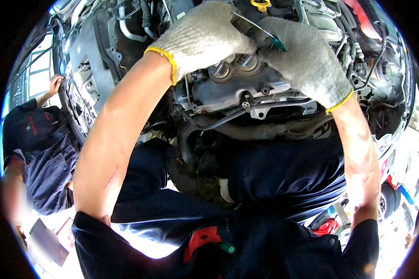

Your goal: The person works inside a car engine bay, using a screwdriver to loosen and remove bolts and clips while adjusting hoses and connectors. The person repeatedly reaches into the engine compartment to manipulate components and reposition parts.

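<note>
Presently, our right hand point(307, 58) closed on green handle point(278, 44) of thin-shafted tool point(264, 30); our left hand point(209, 36) at shaft's point(249, 21) far end, grip hidden. Tool over engine point(219, 96), near two round caps point(247, 63). We judge: steady shaft, guide lightly, avoid prying against caps.

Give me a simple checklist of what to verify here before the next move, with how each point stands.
1. Gloves on: ok; left hand and right hand are both covered.
2. Tool gripped: ok; the right hand closes on its green end.
3. Tool's far end in view: cannot tell; its thin shaft reaches the left hand.
4. Sleeves clear of the engine: ok; both forearms are bare.
5. Co-worker's hand clear: ok; it is apart, far left.
6. Round fittings fully seated: cannot tell.
</note>
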Demonstrator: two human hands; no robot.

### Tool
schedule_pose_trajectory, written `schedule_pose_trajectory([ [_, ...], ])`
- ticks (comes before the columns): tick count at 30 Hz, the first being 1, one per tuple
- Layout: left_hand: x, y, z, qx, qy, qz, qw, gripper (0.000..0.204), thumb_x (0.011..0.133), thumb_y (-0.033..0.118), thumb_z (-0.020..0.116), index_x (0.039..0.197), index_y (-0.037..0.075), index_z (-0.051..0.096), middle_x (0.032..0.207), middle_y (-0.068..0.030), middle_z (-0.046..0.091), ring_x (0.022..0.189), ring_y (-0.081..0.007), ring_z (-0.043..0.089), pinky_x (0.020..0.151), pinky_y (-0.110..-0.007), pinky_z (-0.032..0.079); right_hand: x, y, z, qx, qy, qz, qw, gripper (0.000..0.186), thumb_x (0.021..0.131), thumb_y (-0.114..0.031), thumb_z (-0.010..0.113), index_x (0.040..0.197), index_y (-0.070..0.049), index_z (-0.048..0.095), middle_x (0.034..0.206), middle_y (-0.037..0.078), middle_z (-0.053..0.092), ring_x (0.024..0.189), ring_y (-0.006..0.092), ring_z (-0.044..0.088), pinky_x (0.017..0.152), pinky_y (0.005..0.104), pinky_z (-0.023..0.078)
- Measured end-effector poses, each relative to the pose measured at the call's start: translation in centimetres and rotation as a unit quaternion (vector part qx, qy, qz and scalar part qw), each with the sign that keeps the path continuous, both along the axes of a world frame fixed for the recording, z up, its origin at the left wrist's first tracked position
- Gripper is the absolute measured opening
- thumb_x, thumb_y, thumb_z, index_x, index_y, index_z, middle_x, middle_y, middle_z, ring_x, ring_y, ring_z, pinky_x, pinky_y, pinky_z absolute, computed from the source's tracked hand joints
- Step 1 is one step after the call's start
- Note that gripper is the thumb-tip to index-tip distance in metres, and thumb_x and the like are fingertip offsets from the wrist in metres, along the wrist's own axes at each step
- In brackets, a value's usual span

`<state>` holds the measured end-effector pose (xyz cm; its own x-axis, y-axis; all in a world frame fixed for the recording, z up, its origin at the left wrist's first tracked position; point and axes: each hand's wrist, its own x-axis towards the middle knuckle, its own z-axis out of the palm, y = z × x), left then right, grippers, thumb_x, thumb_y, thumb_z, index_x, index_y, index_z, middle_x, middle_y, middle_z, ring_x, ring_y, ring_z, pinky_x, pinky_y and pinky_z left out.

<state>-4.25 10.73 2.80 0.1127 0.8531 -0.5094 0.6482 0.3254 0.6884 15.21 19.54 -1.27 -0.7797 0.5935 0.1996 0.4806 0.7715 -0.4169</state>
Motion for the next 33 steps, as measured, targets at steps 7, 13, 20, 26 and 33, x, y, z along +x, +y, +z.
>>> schedule_pose_trajectory([
  [7, 7.1, -11.5, 8.2, -0.249, -0.045, 0.047, 0.966, 0.024, 0.087, 0.016, 0.070, 0.095, -0.006, 0.071, 0.076, -0.0185, 0.072, 0.068, -0.0264, 0.069, 0.066, -0.039, 0.055, -0.3, 0.5, -0.7, 0.012, 0.018, 0.031, 0.999, 0.022, 0.087, -0.010, 0.067, 0.108, -0.006, 0.071, 0.100, 0.020, 0.071, 0.096, 0.0407, 0.070, 0.082, 0.0480, 0.056],
  [13, 10.5, -15.0, 11.6, -0.347, -0.054, 0.023, 0.936, 0.020, 0.088, 0.014, 0.070, 0.095, -0.005, 0.072, 0.079, -0.0176, 0.072, 0.069, -0.0259, 0.070, 0.067, -0.039, 0.056, 0.4, 0.1, -1.7, 0.060, 0.066, -0.006, 0.996, 0.022, 0.087, -0.009, 0.067, 0.108, -0.004, 0.070, 0.101, 0.021, 0.070, 0.097, 0.0408, 0.069, 0.083, 0.0474, 0.055],
  [20, -3.4, -1.6, 2.4, 0.064, 0.125, -0.076, 0.987, 0.019, 0.095, 0.017, 0.067, 0.103, 0.001, 0.074, 0.093, -0.0118, 0.075, 0.077, -0.0210, 0.073, 0.076, -0.033, 0.060, 0.7, -0.5, -0.5, 0.049, 0.077, 0.001, 0.996, 0.017, 0.084, -0.007, 0.066, 0.100, -0.008, 0.069, 0.097, 0.018, 0.069, 0.093, 0.0412, 0.069, 0.080, 0.0490, 0.056],
  [26, -6.0, -4.6, -2.2, 0.432, 0.313, -0.162, 0.830, 0.019, 0.102, 0.020, 0.065, 0.110, 0.007, 0.076, 0.104, -0.0069, 0.077, 0.084, -0.0168, 0.075, 0.082, -0.029, 0.063, 2.3, -0.6, 2.1, -0.092, -0.002, 0.072, 0.993, 0.021, 0.084, 0.002, 0.062, 0.101, -0.003, 0.072, 0.102, 0.017, 0.072, 0.099, 0.0365, 0.071, 0.086, 0.0444, 0.057],
  [33, -4.5, -3.1, -3.3, 0.159, 0.099, 0.040, 0.982, 0.037, 0.100, 0.039, 0.067, 0.110, 0.006, 0.080, 0.071, -0.0074, 0.069, 0.064, -0.0139, 0.063, 0.063, -0.035, 0.051, -5.3, 1.4, 3.0, -0.046, -0.080, 0.107, 0.990, 0.026, 0.087, -0.019, 0.073, 0.110, -0.006, 0.076, 0.101, 0.016, 0.076, 0.096, 0.0342, 0.074, 0.087, 0.0401, 0.057],
])
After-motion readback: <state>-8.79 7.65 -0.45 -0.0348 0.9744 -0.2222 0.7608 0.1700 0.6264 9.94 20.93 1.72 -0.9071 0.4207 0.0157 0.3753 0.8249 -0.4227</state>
